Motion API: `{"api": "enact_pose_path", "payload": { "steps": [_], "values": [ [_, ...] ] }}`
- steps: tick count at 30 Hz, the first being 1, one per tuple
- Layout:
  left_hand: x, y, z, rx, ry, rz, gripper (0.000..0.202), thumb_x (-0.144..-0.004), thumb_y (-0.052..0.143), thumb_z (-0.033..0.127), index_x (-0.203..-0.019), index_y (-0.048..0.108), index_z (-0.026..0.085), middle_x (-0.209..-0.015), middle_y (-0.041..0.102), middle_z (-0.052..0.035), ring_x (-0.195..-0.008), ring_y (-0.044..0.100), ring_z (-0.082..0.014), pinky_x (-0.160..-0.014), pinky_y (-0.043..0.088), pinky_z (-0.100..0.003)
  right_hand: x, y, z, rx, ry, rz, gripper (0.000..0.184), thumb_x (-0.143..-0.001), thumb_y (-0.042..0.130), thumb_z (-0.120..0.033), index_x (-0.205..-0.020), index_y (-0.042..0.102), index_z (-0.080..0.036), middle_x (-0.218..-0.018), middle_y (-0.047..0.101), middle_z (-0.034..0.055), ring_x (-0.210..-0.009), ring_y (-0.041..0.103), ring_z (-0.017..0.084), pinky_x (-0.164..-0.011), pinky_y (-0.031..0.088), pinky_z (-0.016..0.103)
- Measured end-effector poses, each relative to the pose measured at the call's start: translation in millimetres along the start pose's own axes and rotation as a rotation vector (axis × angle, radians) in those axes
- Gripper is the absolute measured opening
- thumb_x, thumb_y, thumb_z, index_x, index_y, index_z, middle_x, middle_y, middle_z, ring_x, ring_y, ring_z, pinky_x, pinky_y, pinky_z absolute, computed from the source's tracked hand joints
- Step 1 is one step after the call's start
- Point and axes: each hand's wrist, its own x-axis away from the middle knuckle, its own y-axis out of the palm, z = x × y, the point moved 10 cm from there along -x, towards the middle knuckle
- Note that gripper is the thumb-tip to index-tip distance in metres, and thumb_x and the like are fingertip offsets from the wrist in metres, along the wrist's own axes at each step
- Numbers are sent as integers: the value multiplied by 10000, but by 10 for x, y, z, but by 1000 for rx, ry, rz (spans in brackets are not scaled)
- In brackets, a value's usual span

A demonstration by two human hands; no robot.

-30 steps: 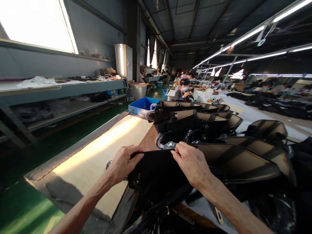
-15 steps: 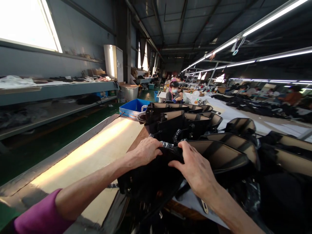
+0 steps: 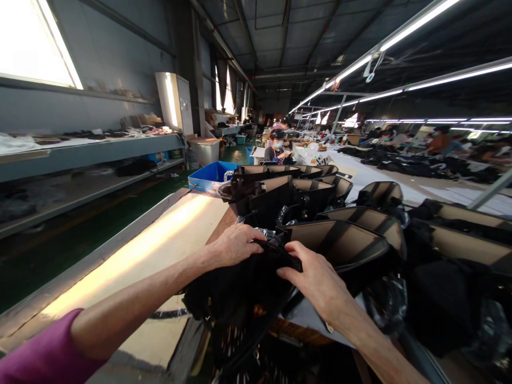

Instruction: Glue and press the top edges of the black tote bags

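A black bag hangs in front of me at the table edge, its top edge between my two hands. My left hand pinches the upper left of that edge, thumb and fingers closed over it. On the right part of the same edge, my right hand grips with thumb below and fingers above. Clear plastic wrap shows just behind the edge, between the hands. Right behind stands an open black bag with a beige lining. The lower part of the held bag is dark and hard to make out.
Rows of black bags stand on the table beyond and to the right. A pale board lies at left, with a blue bin past its far end. A shelf bench runs along the wall. A seated co-worker is farther off.
The view has turned slightly right, so the surroundings sit farther left. Both hands stay on the bag's top edge, and the bag's body has shifted a little.
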Motion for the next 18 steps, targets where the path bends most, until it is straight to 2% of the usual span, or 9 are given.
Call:
{"api": "enact_pose_path", "payload": {
  "steps": [2, 6, 13, 18],
  "values": [
    [0, -4, 32, -20, 14, -27, 275, -719, 544, 138, -886, 725, 261, -770, 675, 29, -744, 580, -162, -670, 391, -210, -55, -36, -30, 39, -52, -12, 221, -799, 566, -129, -942, 673, -258, -852, 670, 18, -840, 613, 252, -703, 421, 318],
    [24, -67, 29, -55, 14, -52, 253, -716, 551, 110, -843, 730, 237, -648, 624, 35, -634, 540, -141, -600, 350, -201, -183, -80, -121, 18, -187, -53, 274, -811, 506, -114, -878, 710, -285, -820, 664, -11, -850, 600, 224, -722, 404, 290],
    [106, -16, -169, 63, -16, -75, 265, -719, 546, 129, -893, 731, 201, -652, 623, 39, -648, 538, -134, -599, 355, -196, -301, 80, -234, -61, -324, -177, 246, -825, 472, -176, -832, 695, -279, -763, 652, -49, -780, 590, 195, -704, 385, 269],
    [110, 26, -176, 119, -39, -97, 254, -724, 529, 154, -877, 730, 179, -672, 634, 37, -646, 534, -129, -607, 362, -199, -349, 124, -209, -17, -357, -232, 180, -833, 511, -221, -803, 683, -264, -767, 644, -56, -802, 577, 196, -689, 362, 261]
  ]
}}
